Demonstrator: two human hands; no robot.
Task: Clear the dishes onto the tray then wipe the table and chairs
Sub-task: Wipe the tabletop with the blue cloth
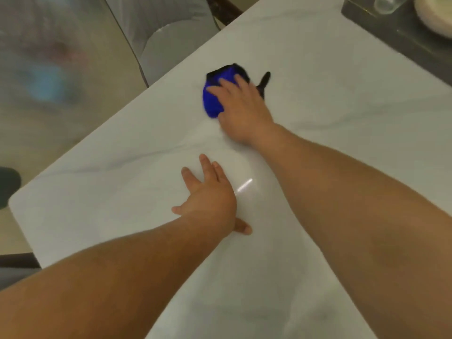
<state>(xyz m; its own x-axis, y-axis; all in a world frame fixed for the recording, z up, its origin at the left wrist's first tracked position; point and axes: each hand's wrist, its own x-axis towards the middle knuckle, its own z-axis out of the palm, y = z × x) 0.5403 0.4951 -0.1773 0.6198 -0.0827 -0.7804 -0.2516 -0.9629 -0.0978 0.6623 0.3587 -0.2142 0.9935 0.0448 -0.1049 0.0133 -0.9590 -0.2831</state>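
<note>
A white marble-look table (330, 99) fills most of the view. My right hand (241, 108) presses flat on a blue and black cloth (214, 96) near the table's far left edge, its fingers over the cloth. My left hand (210, 196) rests flat on the tabletop nearer to me, fingers spread, holding nothing. A dark tray (391, 28) sits at the far right corner with a clear glass (387, 3) and a white dish (433, 15) on it.
A grey chair (168, 45) stands beyond the table's left edge, blurred. The table's rounded corner (14, 199) lies at the left. A beige floor (49, 133) shows past the edge, with a dark shape (8, 184) at the far left.
</note>
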